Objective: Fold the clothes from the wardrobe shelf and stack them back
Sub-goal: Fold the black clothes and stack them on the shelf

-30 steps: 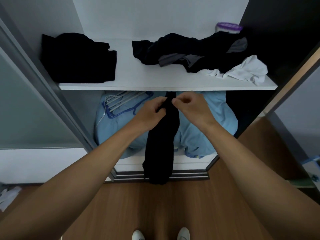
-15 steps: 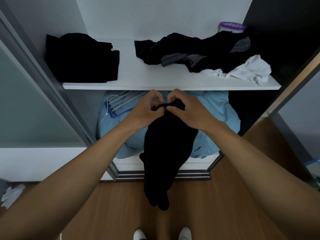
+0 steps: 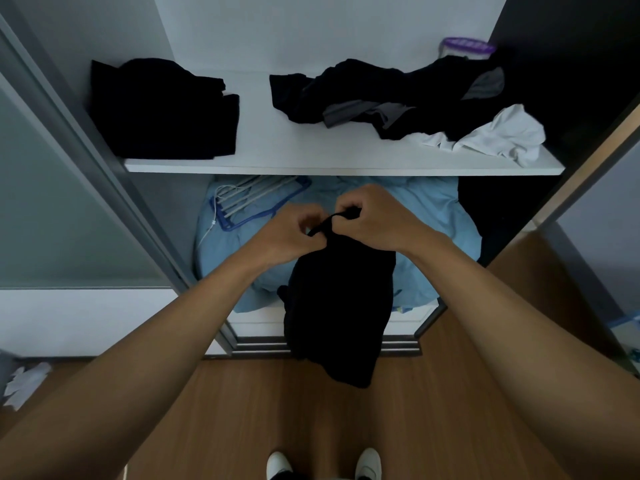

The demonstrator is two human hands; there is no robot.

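A black garment [image 3: 337, 306] hangs in the air below the white wardrobe shelf [image 3: 346, 164]. My left hand [image 3: 287, 237] and my right hand [image 3: 374, 220] pinch its top edge close together, with a thin black strip of cloth stretched between them. On the shelf's left lies a stack of folded black clothes [image 3: 162, 109]. On its right sits a loose heap of black and grey clothes [image 3: 391, 95] with a crumpled white garment [image 3: 502, 136] at the front right corner.
Under the shelf lies a light blue bundle of fabric [image 3: 433, 216] with a blue hanger rack [image 3: 256, 202] on it. A purple-lidded container [image 3: 464, 50] stands at the shelf's back right. A grey sliding door frame [image 3: 69, 133] runs along the left. Wooden floor [image 3: 242, 410] below, my white shoes at the bottom.
The hanging garment has spread wider and hangs shorter. My right hand has lifted slightly above my left, drawing a strip of cloth out between them.
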